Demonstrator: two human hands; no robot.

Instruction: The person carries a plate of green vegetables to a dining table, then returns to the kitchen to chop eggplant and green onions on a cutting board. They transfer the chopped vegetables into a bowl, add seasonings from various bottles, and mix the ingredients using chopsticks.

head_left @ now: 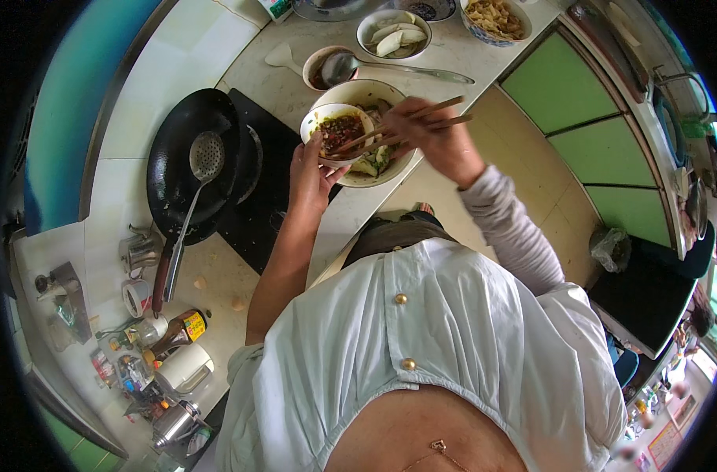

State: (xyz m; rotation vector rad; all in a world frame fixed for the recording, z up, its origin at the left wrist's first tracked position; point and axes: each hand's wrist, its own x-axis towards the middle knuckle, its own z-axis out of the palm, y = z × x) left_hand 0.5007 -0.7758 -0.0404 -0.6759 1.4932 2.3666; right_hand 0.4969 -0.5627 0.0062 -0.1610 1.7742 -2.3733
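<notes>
My left hand [312, 171] grips a small white bowl [307, 122] by its rim and underside, tilted over a larger cream bowl [358, 89]. Red and green chopped sauce [341, 131] lies inside the small bowl. Wooden chopsticks [441, 110] are held in my right hand [432, 141], which looks slightly blurred. Their lower ends reach into the sauce. Pale and green food pieces [367, 165] show in the cream bowl, partly covered by the small bowl and my right hand.
A metal ladle [338, 68] rests in a small sauce bowl [312, 62] behind. Bowls of pale slices [397, 38] and yellowish strips [493, 17] stand farther back. To the left, a black wok [176, 177] holding a skimmer [206, 154] sits on the cooktop [258, 236]. Bottles [181, 330] crowd the lower left.
</notes>
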